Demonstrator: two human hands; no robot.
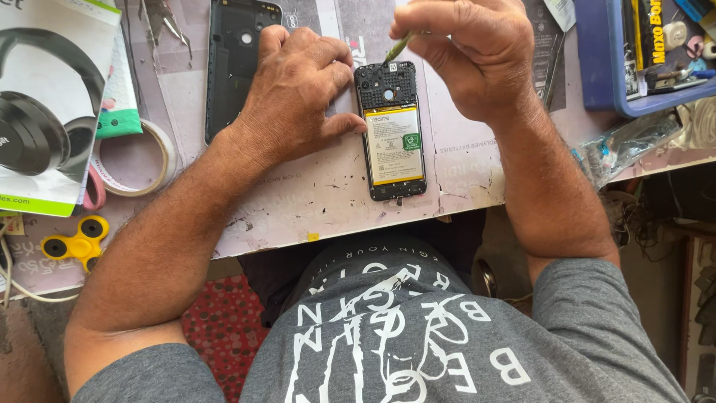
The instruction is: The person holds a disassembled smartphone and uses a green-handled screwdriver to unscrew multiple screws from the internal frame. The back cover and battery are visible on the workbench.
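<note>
An opened phone (391,131) lies back-side up on the worn work mat (298,201), its battery with a white and yellow label exposed. My left hand (294,93) rests on the mat beside the phone, fingertips pressing its left edge. My right hand (470,52) hovers over the phone's top end and grips a thin green-handled tool (396,48) whose tip points down at the black upper cover. The phone's removed dark back cover (231,63) lies to the left, partly under my left hand.
A headphone box (45,112) sits at far left, with a tape roll (142,157) and a yellow fidget spinner (74,242) near it. A blue tray (641,56) of small items stands at top right. Tweezers (168,22) lie at the top.
</note>
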